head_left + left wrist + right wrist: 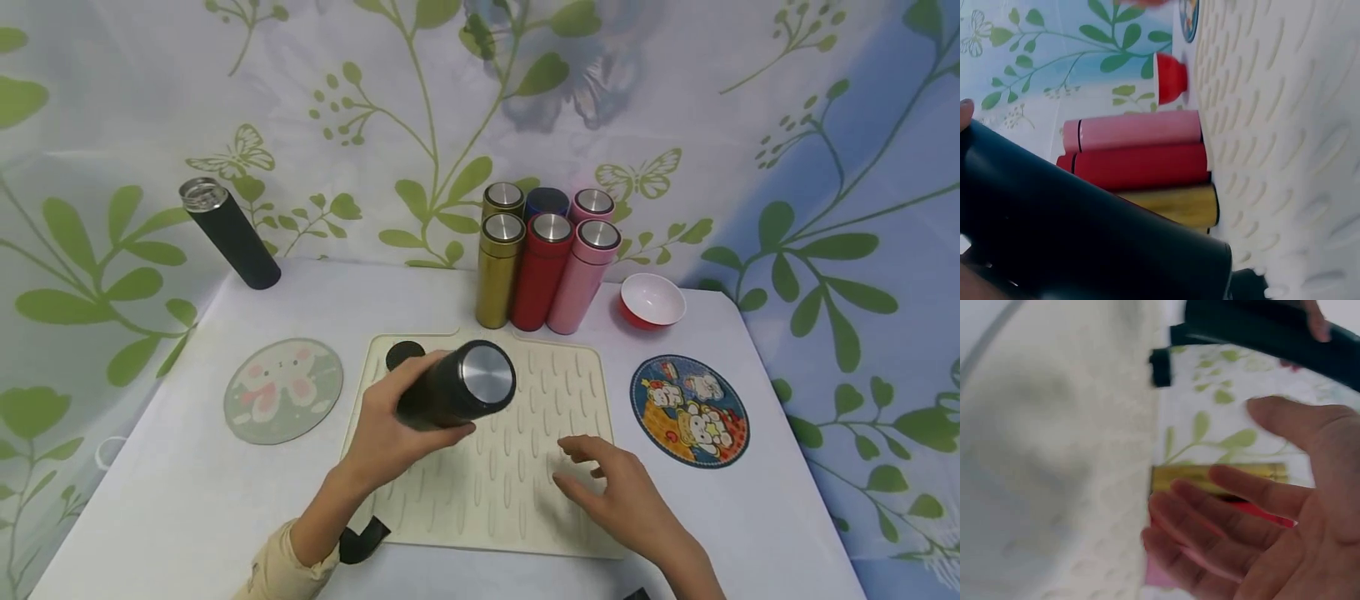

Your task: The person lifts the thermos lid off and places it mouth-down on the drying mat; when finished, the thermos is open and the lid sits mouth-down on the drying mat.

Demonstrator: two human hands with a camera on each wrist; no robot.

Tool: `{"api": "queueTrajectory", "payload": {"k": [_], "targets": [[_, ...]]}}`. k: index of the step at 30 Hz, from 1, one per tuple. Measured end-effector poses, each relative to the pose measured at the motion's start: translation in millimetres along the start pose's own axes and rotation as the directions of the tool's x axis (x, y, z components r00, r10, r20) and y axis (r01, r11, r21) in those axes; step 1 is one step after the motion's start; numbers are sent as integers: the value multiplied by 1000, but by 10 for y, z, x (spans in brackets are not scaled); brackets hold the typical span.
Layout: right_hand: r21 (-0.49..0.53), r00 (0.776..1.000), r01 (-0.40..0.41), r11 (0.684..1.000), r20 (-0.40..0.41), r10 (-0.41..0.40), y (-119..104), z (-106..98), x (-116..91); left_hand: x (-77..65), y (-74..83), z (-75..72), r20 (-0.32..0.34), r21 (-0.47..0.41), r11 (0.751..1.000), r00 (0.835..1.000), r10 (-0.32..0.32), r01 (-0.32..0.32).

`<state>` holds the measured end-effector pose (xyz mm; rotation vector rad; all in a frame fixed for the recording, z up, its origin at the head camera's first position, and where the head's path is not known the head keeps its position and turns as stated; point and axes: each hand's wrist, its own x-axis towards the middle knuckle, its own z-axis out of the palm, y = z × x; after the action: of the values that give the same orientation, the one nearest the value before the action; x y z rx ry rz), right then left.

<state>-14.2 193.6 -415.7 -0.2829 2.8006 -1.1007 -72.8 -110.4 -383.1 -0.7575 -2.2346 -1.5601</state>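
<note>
My left hand [390, 442] grips a black thermos bottle [442, 392] by its side, its silver-topped lid tilted up toward the head camera. In the left wrist view the dark bottle [1085, 219] slants above the cream ridged mat [1285, 137]. Over the right half of that mat [495, 500] hovers my right hand [622, 496], fingers loosely bent and holding nothing. The right wrist view shows the same hand [1254, 537] with its fingers spread apart. A round black piece [405, 354] rests near the mat's upper left, partly behind the held bottle.
Behind the mat stand several bottles, among them gold [495, 283], red [536, 283] and pink [573, 287]. A lidless black bottle [232, 237] is at the back left. To the right are a red-and-white bowl [652, 300] and a round blue placemat [690, 411]; a rabbit placemat [285, 390] lies left.
</note>
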Motion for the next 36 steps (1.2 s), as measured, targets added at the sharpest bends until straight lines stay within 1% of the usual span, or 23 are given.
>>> {"api": "queueTrajectory", "payload": {"k": [2, 5, 7, 9, 12, 14, 17, 20, 21, 23, 26, 28, 32, 36], "targets": [[130, 1000, 8, 991, 12, -10, -115, -54, -8, -72, 35, 42, 35, 43, 999, 999, -3, 1], [290, 999, 42, 956, 16, -49, -300, -119, -30, -185, 70, 100, 70, 106, 994, 998, -9, 1], [356, 996, 71, 932, 20, -84, -412, -146, -47, -260, 79, 130, 81, 160, 987, 997, -5, -8], [390, 993, 85, 917, 36, -108, -510, -154, -61, -331, 79, 155, 88, 221, 975, 996, 9, -28], [379, 991, 78, 922, 69, -112, -627, -124, -63, -411, 57, 189, 97, 308, 949, 995, 38, -66], [346, 993, 51, 937, 80, -84, -686, -84, -51, -451, 37, 212, 96, 350, 933, 994, 59, -89], [276, 997, -27, 961, 75, 7, -760, -17, -16, -503, 19, 258, 101, 414, 901, 990, 96, -130], [217, 992, -118, 969, 77, 104, -820, 40, 22, -562, 19, 313, 110, 464, 870, 986, 129, -165], [205, 989, -139, 969, 78, 125, -834, 55, 32, -584, 20, 330, 112, 474, 864, 985, 134, -172], [183, 987, -152, 971, 75, 140, -850, 83, 43, -625, 17, 356, 108, 483, 859, 985, 136, -172], [189, 990, -136, 972, 68, 126, -842, 121, 38, -682, 10, 373, 96, 482, 863, 988, 122, -153], [201, 993, -107, 974, 69, 95, -819, 149, 26, -718, 6, 366, 97, 485, 862, 989, 115, -147], [256, 998, -21, 966, 68, 3, -757, 206, 5, -752, 13, 319, 108, 494, 857, 988, 111, -151], [309, 994, 84, 947, 47, -103, -690, 235, 0, -728, 25, 285, 113, 510, 845, 986, 123, -164]]}}
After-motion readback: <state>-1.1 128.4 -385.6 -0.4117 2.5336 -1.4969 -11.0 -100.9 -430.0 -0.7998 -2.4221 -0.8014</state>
